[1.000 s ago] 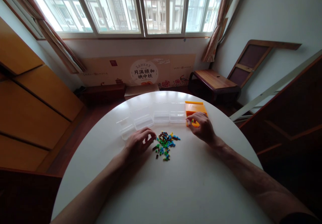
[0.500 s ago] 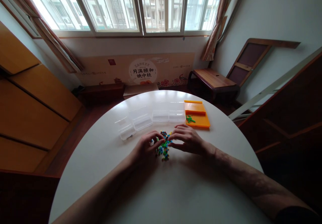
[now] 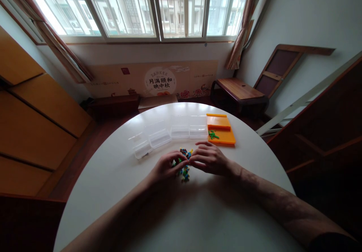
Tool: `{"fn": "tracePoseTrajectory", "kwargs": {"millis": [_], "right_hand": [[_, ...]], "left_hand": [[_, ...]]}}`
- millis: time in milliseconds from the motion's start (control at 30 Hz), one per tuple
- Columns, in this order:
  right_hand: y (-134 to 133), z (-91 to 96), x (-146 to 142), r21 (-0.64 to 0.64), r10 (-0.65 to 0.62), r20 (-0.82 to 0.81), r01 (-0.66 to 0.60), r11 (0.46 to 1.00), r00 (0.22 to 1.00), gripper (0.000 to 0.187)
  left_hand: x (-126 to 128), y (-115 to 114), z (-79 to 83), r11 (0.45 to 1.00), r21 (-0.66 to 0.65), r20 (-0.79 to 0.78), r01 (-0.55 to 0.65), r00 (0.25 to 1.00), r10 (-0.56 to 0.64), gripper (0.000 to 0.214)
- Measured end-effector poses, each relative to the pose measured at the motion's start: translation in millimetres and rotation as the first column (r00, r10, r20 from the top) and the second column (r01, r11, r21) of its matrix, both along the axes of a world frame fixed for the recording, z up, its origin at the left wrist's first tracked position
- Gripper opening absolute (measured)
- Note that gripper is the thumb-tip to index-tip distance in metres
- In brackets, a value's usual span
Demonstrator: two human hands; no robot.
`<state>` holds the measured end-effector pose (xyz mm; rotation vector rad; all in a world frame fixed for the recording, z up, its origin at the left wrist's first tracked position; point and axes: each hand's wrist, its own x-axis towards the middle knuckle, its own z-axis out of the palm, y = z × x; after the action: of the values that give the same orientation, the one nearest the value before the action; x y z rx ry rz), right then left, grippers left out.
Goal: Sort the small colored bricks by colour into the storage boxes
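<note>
My left hand (image 3: pixel 169 164) and right hand (image 3: pixel 211 160) meet at the fingertips over a small heap of toy pieces (image 3: pixel 185 175), which lies on the white desk (image 3: pixel 181 222) straight in front of me. I judge the heap sits there so my 2 hands can reach it equally well. My left thumb and index finger curve towards each other, almost closing a ring; my right fingers lie stretched out side by side, tips drawn in to the same spot. I cannot tell whether either hand pinches a piece, since the fingertips cover it.

Beyond the heap, 4 clear boxes (image 3: pixel 180 135) and 1 orange tray (image 3: pixel 227 135) curve along the far side, probably so that each is within easy reach. The tray stands at the right end, near my right hand, with a few green pieces (image 3: pixel 214 135) towards its left side.

The heaped pieces are tiny and loose, in green, blue, yellow and dark brown, scattered at odd angles; under my fingers their exact shapes are too small to make out.
</note>
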<state>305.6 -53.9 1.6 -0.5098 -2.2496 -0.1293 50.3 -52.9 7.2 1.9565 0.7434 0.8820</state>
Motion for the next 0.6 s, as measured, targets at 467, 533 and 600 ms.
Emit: {"fn": "tracePoseTrajectory", "kwargs": {"millis": [467, 533, 600], "right_hand": [[29.5, -6.7, 54.5, -0.216, -0.502, -0.171, 0.465, 0.858, 0.848, 0.011], [34.3, -11.3, 63.0, -0.253, -0.59, -0.132, 0.548, 0.797, 0.797, 0.014], [37.7, -15.8, 67.7, -0.285, -0.645, -0.104, 0.599, 0.748, 0.757, 0.015]], "left_hand": [[-53.3, 24.7, -6.3, 0.945, 0.319, -0.202, -0.064, 0.97, 0.134, 0.017], [-56.4, 23.7, -5.2, 0.939, 0.341, -0.242, -0.042, 0.961, 0.131, 0.016], [-57.0, 21.5, -2.2, 0.933, 0.36, -0.278, 0.001, 0.955, 0.107, 0.014]]}}
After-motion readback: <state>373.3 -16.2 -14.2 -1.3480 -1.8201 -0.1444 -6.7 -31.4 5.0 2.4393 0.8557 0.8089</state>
